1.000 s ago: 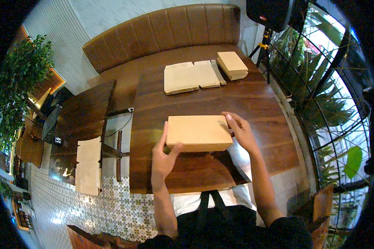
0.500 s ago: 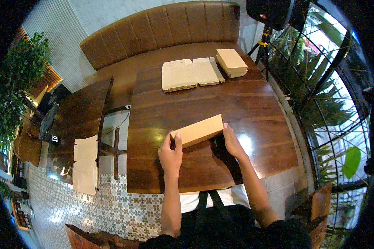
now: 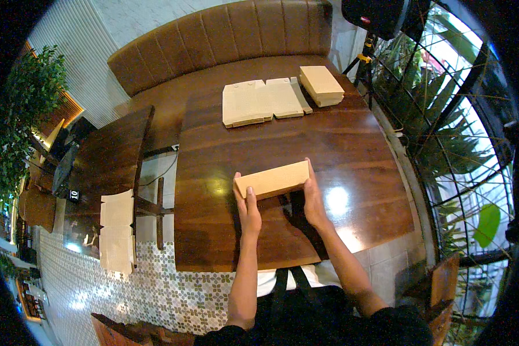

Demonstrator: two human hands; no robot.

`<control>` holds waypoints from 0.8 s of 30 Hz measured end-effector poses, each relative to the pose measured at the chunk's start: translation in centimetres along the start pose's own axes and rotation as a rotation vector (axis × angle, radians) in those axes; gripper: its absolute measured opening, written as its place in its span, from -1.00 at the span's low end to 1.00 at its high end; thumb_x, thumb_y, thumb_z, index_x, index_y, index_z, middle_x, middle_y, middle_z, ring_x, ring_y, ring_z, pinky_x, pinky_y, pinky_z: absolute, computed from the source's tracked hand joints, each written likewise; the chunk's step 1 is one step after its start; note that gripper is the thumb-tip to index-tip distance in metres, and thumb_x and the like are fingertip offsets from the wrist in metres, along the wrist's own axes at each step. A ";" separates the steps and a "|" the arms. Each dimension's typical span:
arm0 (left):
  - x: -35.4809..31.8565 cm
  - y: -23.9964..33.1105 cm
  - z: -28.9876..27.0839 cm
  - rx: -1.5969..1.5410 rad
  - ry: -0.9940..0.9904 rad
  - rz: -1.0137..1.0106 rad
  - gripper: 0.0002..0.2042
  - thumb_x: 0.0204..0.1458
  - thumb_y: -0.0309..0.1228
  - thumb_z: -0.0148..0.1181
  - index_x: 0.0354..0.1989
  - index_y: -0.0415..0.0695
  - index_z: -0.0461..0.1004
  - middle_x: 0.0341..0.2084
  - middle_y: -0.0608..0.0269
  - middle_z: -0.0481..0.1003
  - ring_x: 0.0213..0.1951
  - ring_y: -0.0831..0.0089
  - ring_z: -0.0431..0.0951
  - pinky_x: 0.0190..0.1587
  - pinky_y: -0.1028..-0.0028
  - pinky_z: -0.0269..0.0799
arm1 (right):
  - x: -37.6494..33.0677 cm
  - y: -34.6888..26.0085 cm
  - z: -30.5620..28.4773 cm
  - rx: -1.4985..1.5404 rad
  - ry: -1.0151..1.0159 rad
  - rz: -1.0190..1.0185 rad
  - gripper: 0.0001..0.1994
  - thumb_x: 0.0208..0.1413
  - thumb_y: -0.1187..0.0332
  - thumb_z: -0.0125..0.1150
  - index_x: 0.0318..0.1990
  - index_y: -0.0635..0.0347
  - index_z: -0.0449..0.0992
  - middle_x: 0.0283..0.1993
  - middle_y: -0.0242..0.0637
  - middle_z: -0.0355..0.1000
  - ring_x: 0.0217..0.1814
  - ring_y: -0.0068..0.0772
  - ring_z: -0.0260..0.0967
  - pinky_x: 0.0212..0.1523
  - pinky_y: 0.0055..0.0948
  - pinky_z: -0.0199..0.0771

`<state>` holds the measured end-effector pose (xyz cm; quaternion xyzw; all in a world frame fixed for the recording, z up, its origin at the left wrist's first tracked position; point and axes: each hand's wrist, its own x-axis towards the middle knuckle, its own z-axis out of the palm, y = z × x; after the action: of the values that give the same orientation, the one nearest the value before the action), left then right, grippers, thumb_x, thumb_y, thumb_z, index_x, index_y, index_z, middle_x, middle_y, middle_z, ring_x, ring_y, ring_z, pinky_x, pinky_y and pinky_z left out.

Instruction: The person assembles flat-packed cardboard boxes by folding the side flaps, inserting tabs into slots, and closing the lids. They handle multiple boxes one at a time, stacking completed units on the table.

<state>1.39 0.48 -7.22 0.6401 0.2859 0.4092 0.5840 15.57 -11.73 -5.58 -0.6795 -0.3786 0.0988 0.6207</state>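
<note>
Left hand gripping cardboard box, 9 o'clock end | right hand gripping 3 o'clock end | box over wooden counter | flat cardboard blanks at box's 12 o'clock

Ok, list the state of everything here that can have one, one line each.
Tan rectangular cardboard box: folded up, visible sides closed, held at both ends.
Left hand: closed on the box's left end.
Right hand: closed on its right end.
Flat tan notched cardboard on the brown wooden table: unfolded.
Tan cardboard boxes at far right: folded up, apparently stacked.
Long flat tan cardboard on the left-hand dark table: unfolded.
</note>
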 end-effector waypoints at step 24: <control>2.9 0.7 -1.0 -0.678 0.010 -0.018 -0.77 0.20 -0.27 0.18 -0.01 -0.02 0.49 0.40 0.03 0.32 0.42 0.15 0.28 0.45 0.14 0.17 | 0.9 -0.6 -1.3 0.461 0.208 0.304 -0.41 0.12 0.32 0.51 0.27 0.22 0.40 0.20 -0.12 0.45 0.35 -0.20 0.33 0.38 -0.25 0.30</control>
<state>1.94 3.32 -5.99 0.4049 0.1418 0.4791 0.7658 16.74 -12.21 -4.46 -0.5760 -0.1746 0.2039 0.7721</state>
